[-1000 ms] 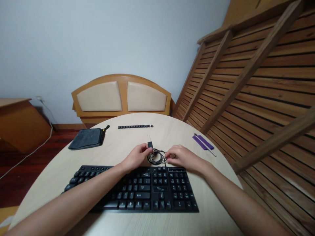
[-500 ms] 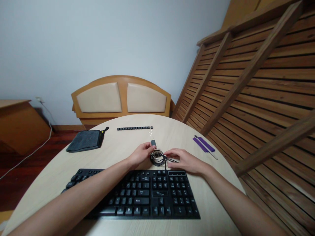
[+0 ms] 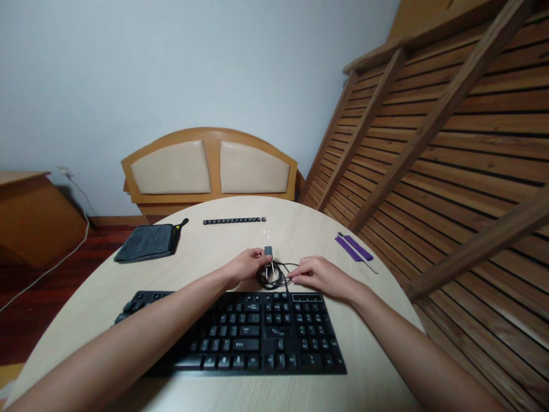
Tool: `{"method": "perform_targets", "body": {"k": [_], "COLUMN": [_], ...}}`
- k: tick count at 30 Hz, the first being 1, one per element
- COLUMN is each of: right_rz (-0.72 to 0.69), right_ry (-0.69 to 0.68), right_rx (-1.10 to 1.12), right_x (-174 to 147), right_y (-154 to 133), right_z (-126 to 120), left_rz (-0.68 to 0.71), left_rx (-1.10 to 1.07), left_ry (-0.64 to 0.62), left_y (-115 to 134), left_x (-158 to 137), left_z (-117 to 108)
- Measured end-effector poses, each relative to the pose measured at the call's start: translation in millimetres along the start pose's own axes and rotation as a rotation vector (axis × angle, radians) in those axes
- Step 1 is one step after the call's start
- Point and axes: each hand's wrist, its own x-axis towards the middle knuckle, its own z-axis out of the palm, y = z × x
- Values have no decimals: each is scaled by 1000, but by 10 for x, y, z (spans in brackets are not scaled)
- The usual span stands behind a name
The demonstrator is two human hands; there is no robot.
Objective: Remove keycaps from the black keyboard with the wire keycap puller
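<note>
My left hand [image 3: 253, 264] pinches a keycap puller [image 3: 268, 251] by its grey middle, with thin wire ends sticking out above and below. The puller's lower wires overlap a coiled black cable [image 3: 261, 277] that lies behind the keyboard [image 3: 317, 366]. At the coil's right side, the fingertips of my right hand [image 3: 315, 274] are closed on the cable. The black keyboard lies in front of both hands, and my left forearm hides much of its left half. A row of loose black keycaps [image 3: 234, 220] stands toward the back of the table.
A dark grey cloth [image 3: 148, 241] lies at the left of the round table [image 3: 369, 343]. Toward the right edge are purple strips [image 3: 352, 249] with a thin white-handled tool [image 3: 364, 260]. Beyond the table stand a headboard [image 3: 214, 166] and leaning wooden slats [image 3: 429, 154].
My right fingers have drawn together on the cable, and the coil has shifted slightly left. The keycap puller has turned more upright in my left hand, its lower wires now showing.
</note>
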Motion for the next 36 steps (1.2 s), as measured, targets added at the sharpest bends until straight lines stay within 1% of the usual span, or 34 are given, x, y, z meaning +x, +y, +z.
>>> {"method": "perform_targets", "body": {"k": [3,8,11,18,23,26,32,36], "right_rz": [11,-30,-32,-100,-130,-135,-127,-116], "right_ry": [50,140,169,131,116,130,160,156], "right_rx": [-13,-81,-112,-60,-35,-50,-75,-59], "right_x": [18,53,57,47,110,166,240,251], "right_y": [-14,14,48,92,39,-5,-19,-5], "right_z": [26,72,96,134,177,206,268,289], "left_rz": [4,48,70,108,122,147,217,256], "left_rx": [35,63,55,-41,-121,-150,-137,-95], "left_ry": [4,12,5,12,83,124,207,217], "left_y": [-23,-51,-53,-103,-203,-240,-264,-242], "left_x": [-1,42,80,177,261,327,448,465], "left_z": [-16,-20,-26,-24,35,77,167,167]}}
